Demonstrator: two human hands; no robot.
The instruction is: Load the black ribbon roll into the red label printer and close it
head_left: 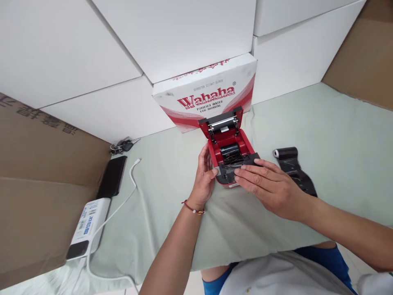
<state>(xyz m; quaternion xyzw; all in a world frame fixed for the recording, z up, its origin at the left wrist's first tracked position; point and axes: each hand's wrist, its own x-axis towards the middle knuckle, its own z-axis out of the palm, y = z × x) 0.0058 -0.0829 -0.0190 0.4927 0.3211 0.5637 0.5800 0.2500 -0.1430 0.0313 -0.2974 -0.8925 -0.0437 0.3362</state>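
A small red and black printer (247, 141) sits on the cloth with its lid (221, 119) raised, showing metal rods and rollers underneath. Inside lies a roll of shiny black ribbon (230, 151), its film drawn toward the front. My left hand (205, 176) grips the printer's left side, thumb on the front corner. Stretched fingers of my right hand (270, 182) lie over the black front part and the clear-looking film there; what is beneath them is hidden. To the right, another dark ribbon roll (288, 153) with a white core trails a loose strip.
Behind the printer stands a Wahaha water carton (208, 96) against white boxes (196, 37). On the left are keys (124, 145), a black phone (113, 176), a white box (92, 223) and a white cable (132, 176). Brown cardboard (362, 57) borders both sides of the cloth-covered table (346, 164).
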